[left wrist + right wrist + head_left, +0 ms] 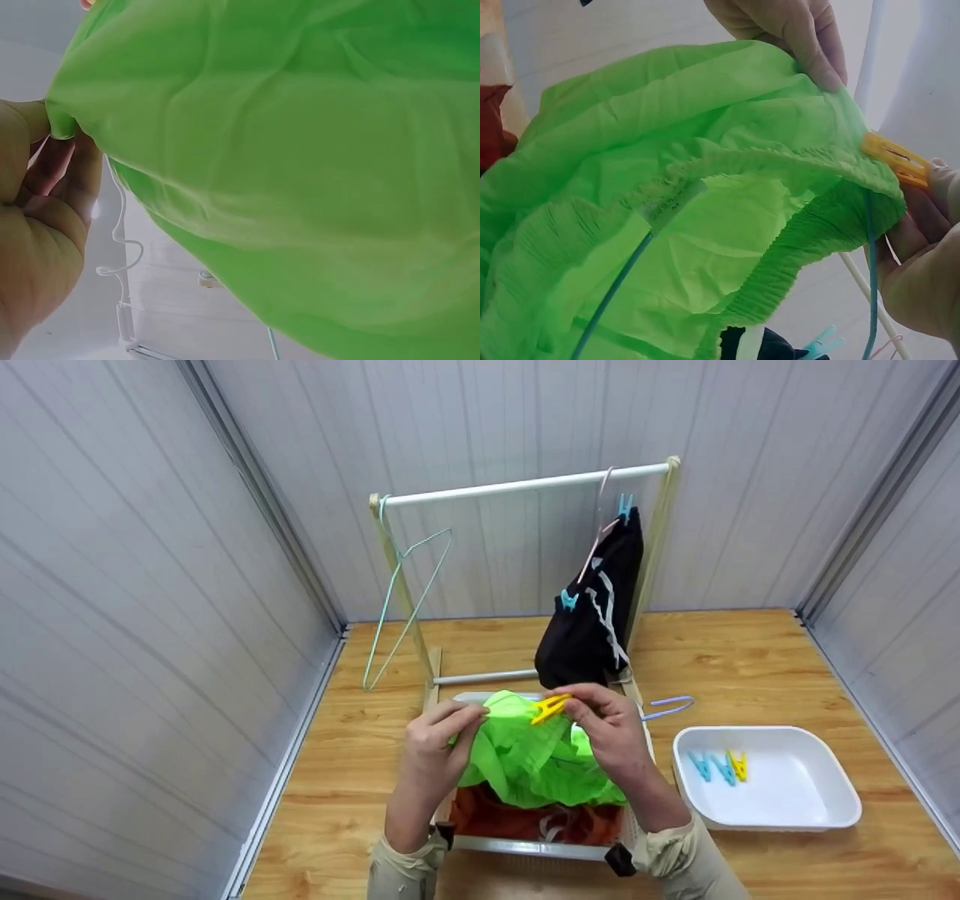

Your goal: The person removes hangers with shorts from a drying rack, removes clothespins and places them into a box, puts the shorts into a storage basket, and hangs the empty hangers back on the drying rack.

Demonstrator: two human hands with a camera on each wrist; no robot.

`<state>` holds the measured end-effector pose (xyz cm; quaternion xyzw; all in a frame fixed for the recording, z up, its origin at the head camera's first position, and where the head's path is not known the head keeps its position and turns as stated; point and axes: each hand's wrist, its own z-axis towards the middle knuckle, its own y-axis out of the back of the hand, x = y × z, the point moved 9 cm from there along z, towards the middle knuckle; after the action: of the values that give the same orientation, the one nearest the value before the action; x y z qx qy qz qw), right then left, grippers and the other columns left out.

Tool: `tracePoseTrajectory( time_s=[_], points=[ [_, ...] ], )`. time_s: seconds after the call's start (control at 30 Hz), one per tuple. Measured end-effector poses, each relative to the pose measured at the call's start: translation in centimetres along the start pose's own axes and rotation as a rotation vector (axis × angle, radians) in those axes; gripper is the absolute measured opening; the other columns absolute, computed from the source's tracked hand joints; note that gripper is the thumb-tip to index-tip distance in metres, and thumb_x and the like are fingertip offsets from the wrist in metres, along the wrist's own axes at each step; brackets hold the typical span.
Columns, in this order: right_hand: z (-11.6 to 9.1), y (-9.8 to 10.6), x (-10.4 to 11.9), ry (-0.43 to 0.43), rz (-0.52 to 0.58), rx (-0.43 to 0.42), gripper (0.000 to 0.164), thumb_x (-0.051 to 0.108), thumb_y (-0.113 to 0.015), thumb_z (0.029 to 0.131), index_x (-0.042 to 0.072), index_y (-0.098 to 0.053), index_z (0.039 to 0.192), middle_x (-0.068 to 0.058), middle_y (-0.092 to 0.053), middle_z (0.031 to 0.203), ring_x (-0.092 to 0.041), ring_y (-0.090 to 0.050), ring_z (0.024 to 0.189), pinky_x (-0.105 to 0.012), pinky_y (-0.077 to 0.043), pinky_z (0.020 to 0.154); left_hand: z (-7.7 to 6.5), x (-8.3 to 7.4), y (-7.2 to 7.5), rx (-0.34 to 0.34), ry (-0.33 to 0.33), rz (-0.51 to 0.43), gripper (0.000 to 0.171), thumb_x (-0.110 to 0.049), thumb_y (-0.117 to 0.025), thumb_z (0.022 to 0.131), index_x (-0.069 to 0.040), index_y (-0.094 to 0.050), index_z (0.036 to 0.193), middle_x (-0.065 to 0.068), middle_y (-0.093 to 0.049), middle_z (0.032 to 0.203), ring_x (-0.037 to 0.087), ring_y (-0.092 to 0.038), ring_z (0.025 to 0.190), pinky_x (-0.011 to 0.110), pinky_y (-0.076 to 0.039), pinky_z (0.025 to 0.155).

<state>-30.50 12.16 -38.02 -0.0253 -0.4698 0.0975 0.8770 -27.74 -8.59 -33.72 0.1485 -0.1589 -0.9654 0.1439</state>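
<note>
Bright green garment point(529, 757), plain; yellow peg point(550, 708). Rust-red cloth point(525, 821) beneath. Black garment point(592, 615), white stripes. White tray point(817, 810): two blue pegs point(711, 767), one yellow.

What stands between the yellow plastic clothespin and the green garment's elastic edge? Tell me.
Nothing visible does. The right hand pinches the yellow plastic clothespin right at the elastic edge of the green garment, while the left hand holds that edge beside it. A blue hanger wire runs inside the fabric.

I pinch a bright green garment point(525, 754) by its elastic waistband, bunched above the basket, draped over a blue hanger point(611, 296). A yellow peg point(550, 708) clips its edge.
</note>
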Motion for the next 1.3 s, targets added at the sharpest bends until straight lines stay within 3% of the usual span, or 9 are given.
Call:
tracePoseTrajectory(
  time_s=[0.23, 0.33, 0.47, 0.6, 0.8, 0.97, 1.07, 1.17, 1.3],
  points=[
    [0.3, 0.7, 0.2, 0.069, 0.336, -0.100, 0.020, 0.000, -0.051, 0.099, -0.006, -0.066, 0.111, -0.020, -0.068, 0.107, -0.025, -0.066, 0.102, -0.030, -0.051, 0.088, 0.1, 0.4, -0.2, -0.003, 0.007, -0.005, 0.019, 0.010, -0.075, 0.078, -0.003, -0.075, 0.091, 0.005, -0.069, 0.085, 0.018, -0.067, 0.075, 0.024, -0.055, 0.068],
    [0.0, 0.9, 0.3, 0.070, 0.402, -0.115, 0.022, 0.001, -0.047, 0.101, -0.005, -0.064, 0.114, -0.018, -0.068, 0.108, -0.026, -0.065, 0.104, -0.032, -0.051, 0.090, -0.3, 0.6, -0.1, -0.012, 0.010, 0.001, 0.021, 0.011, -0.076, 0.077, -0.004, -0.075, 0.091, 0.004, -0.069, 0.085, 0.016, -0.067, 0.074, 0.024, -0.054, 0.066],
    [-0.8, 1.8, 1.7, 0.123, 0.219, -0.136, 0.024, 0.000, -0.046, 0.101, -0.014, -0.055, 0.120, -0.016, -0.066, 0.110, -0.026, -0.066, 0.100, -0.035, -0.054, 0.084, -0.9, 1.0, 0.1, -0.018, 0.026, 0.001, 0.021, 0.011, -0.076, 0.077, -0.004, -0.075, 0.091, 0.004, -0.069, 0.084, 0.016, -0.066, 0.073, 0.024, -0.054, 0.064],
    [-2.4, 4.7, 3.7, 0.232, 0.031, -0.247, 0.028, -0.006, -0.048, 0.099, -0.020, -0.049, 0.122, -0.021, -0.064, 0.106, -0.024, -0.066, 0.091, -0.033, -0.056, 0.076, -1.8, 1.2, 0.2, -0.020, 0.044, 0.002, 0.024, 0.013, -0.077, 0.074, -0.004, -0.075, 0.091, 0.004, -0.069, 0.083, 0.016, -0.065, 0.070, 0.022, -0.053, 0.062],
    [-4.8, 11.2, 3.6, 0.261, 0.060, -0.457, 0.033, -0.022, -0.051, 0.088, -0.014, -0.047, 0.120, -0.022, -0.062, 0.103, -0.024, -0.064, 0.086, -0.028, -0.056, 0.072, -3.0, 1.7, 0.6, -0.015, 0.076, -0.002, 0.029, 0.017, -0.078, 0.071, -0.004, -0.075, 0.090, 0.005, -0.068, 0.081, 0.015, -0.062, 0.066, 0.021, -0.051, 0.059],
    [-6.6, 16.9, 2.0, 0.147, 0.033, -0.662, 0.031, -0.021, -0.059, 0.084, -0.009, -0.051, 0.112, -0.020, -0.063, 0.098, -0.024, -0.064, 0.083, -0.027, -0.056, 0.071, -3.3, 2.2, 1.0, -0.004, 0.102, -0.011, 0.018, 0.011, -0.076, 0.078, -0.002, -0.075, 0.091, 0.008, -0.069, 0.083, 0.016, -0.064, 0.067, 0.021, -0.053, 0.060],
    [-7.6, 19.8, 1.2, 0.001, -0.083, -0.758, 0.030, -0.015, -0.064, 0.085, -0.005, -0.055, 0.111, -0.017, -0.063, 0.095, -0.022, -0.065, 0.081, -0.027, -0.056, 0.069, -3.2, 2.6, 1.1, 0.000, 0.120, -0.025, 0.009, 0.004, -0.073, 0.083, -0.001, -0.075, 0.091, 0.010, -0.069, 0.083, 0.017, -0.065, 0.068, 0.020, -0.053, 0.060],
    [-7.9, 22.4, 0.2, -0.214, -0.314, -0.770, 0.033, -0.003, -0.071, 0.086, 0.000, -0.058, 0.116, -0.010, -0.064, 0.095, -0.014, -0.065, 0.077, -0.023, -0.056, 0.066, -3.1, 3.1, 1.2, 0.001, 0.150, -0.039, 0.010, 0.004, -0.073, 0.084, -0.002, -0.075, 0.091, 0.009, -0.069, 0.083, 0.016, -0.064, 0.067, 0.019, -0.052, 0.059],
    [-8.2, 26.1, -2.0, -0.479, -0.718, -0.658, 0.042, 0.020, -0.074, 0.088, 0.005, -0.061, 0.125, -0.007, -0.065, 0.103, -0.005, -0.063, 0.079, -0.014, -0.051, 0.064, -3.3, 4.1, 1.6, -0.001, 0.192, -0.053, 0.018, 0.010, -0.074, 0.080, -0.003, -0.075, 0.093, 0.005, -0.069, 0.084, 0.014, -0.062, 0.066, 0.017, -0.051, 0.057]
  ],
)
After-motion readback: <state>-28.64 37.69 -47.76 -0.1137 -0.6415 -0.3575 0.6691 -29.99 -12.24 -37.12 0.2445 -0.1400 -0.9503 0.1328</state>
